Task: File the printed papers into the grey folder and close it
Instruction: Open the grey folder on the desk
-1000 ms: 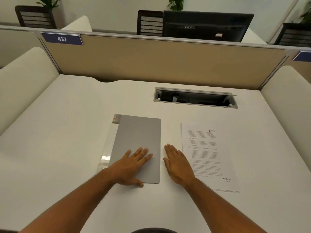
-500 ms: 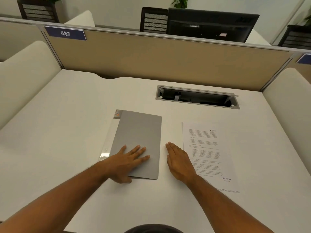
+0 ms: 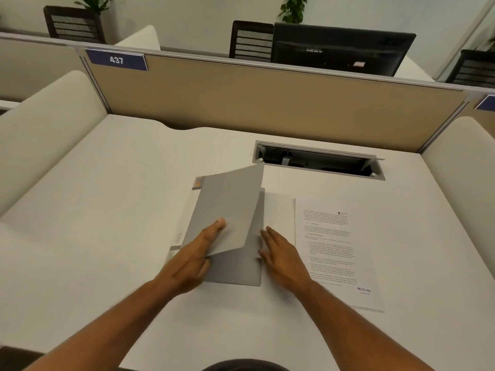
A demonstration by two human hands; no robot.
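Observation:
The grey folder (image 3: pixel 227 204) lies in the middle of the white desk, its front cover raised and tilted up from the right edge. My left hand (image 3: pixel 195 253) grips that cover near its lower edge, thumb on top, fingers underneath. My right hand (image 3: pixel 281 255) lies flat with fingers apart at the folder's right edge, touching the lower cover. The printed papers (image 3: pixel 332 250) lie flat on the desk just right of my right hand, text facing up.
The white desk (image 3: pixel 107 210) is walled by a beige partition (image 3: pixel 267 108) at the back and cream side panels. An open cable slot (image 3: pixel 318 162) sits in the desk behind the folder and papers. A black monitor (image 3: pixel 340 49) stands beyond the partition.
The folder lay shut under my flat left hand. Now my left hand has taken the front cover and lifted it up. My right hand has stayed by the folder's right edge.

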